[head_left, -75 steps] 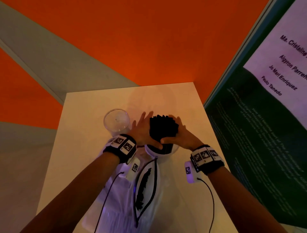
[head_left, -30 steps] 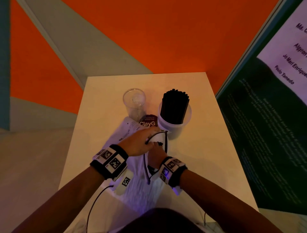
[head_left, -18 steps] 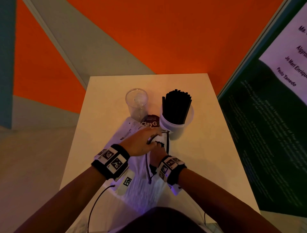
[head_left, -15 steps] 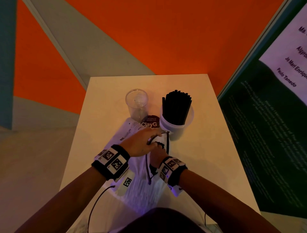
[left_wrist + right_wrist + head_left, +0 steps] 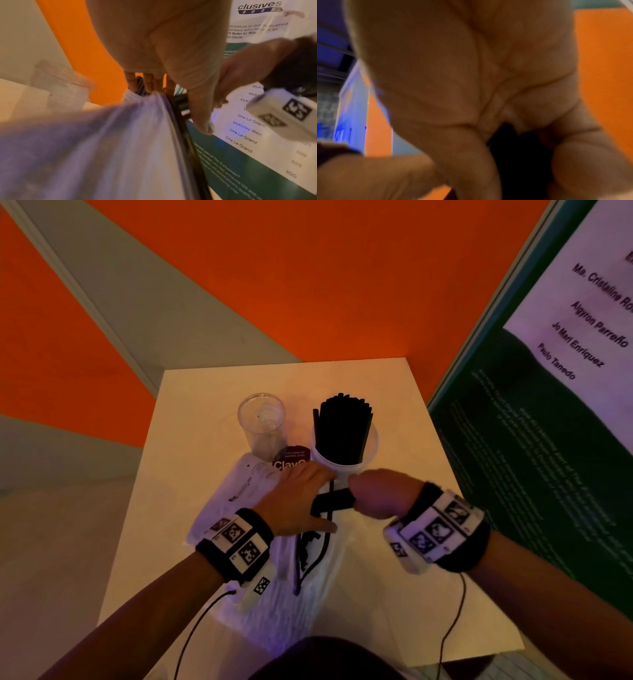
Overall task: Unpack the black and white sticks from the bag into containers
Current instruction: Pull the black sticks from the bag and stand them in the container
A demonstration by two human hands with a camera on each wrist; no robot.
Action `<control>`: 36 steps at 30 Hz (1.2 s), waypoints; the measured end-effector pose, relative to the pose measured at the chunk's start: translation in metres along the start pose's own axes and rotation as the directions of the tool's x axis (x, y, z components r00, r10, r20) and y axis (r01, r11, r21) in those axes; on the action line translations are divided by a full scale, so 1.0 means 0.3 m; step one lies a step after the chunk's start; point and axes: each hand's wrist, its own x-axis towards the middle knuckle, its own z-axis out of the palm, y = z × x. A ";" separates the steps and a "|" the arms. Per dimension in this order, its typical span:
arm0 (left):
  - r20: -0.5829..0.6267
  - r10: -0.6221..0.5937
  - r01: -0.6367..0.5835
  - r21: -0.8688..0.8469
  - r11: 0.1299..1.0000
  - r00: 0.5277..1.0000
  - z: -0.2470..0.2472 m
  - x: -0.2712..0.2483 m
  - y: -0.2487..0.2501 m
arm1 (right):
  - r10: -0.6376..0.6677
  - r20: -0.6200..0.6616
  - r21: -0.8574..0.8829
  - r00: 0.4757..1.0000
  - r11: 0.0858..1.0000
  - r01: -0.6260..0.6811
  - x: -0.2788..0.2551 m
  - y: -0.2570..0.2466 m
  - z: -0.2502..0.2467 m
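Note:
A white zip bag [image 5: 253, 501] lies on the table, its black-edged mouth [image 5: 310, 556] open toward me, with dark sticks inside. My left hand [image 5: 298, 501] rests flat on the bag with straight fingers, thumb across the zip edge. My right hand [image 5: 373, 494] is a fist gripping a short bundle of black sticks [image 5: 334, 499] just above the bag's mouth, close below the white container [image 5: 342, 463]. That container stands packed with upright black sticks [image 5: 342, 429]. The right wrist view shows the dark bundle [image 5: 518, 155] between curled fingers. No white sticks are visible.
An empty clear cup [image 5: 262, 422] stands left of the white container, behind the bag. The small white table [image 5: 394, 577] has edges close on every side. A dark green poster board [image 5: 548, 457] stands along the right, and an orange wall [image 5: 308, 285] lies behind.
My right hand has come out of the bag's mouth holding a bundle of black sticks and moved right and up. My left hand's fingers have flattened onto the bag.

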 end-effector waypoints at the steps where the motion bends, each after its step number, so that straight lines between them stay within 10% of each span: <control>1: -0.008 0.020 -0.021 -0.092 0.996 1.000 0.004 0.016 0.017 | 0.007 -0.020 -0.017 1.000 1.000 -0.007 -0.030 0.007 -0.032; 8: -0.067 -0.083 0.044 -0.456 0.889 0.994 0.010 0.075 0.057 | 0.006 -0.230 0.187 0.973 0.982 0.038 -0.118 0.023 -0.181; 12: -0.096 -0.146 0.073 -0.534 0.843 0.985 -0.004 0.076 0.043 | 0.090 -0.672 0.489 0.735 0.800 0.348 -0.090 0.013 -0.162; 16: -0.126 -0.131 0.034 -0.578 0.815 0.983 0.009 0.077 0.043 | 0.025 -0.607 0.528 0.794 0.760 0.379 -0.017 -0.050 -0.086; 22: -0.243 -0.128 -0.059 -0.638 0.768 0.962 -0.001 0.079 0.053 | 0.139 -0.754 0.611 0.642 0.508 0.607 0.015 -0.072 -0.055; 25: -0.275 -0.145 -0.081 -0.671 0.737 0.951 -0.009 0.094 0.052 | 0.183 -0.722 0.687 0.667 0.300 0.662 0.012 -0.076 -0.065; 29: -0.323 -0.141 -0.175 -0.774 0.609 0.936 -0.071 0.141 0.080 | 0.146 -0.762 0.630 0.631 0.390 0.672 0.019 -0.056 -0.111; 36: -0.250 -0.293 0.050 -0.677 0.734 0.923 -0.105 0.111 -0.021 | 0.350 -0.861 0.484 0.369 0.342 0.805 -0.005 0.175 -0.238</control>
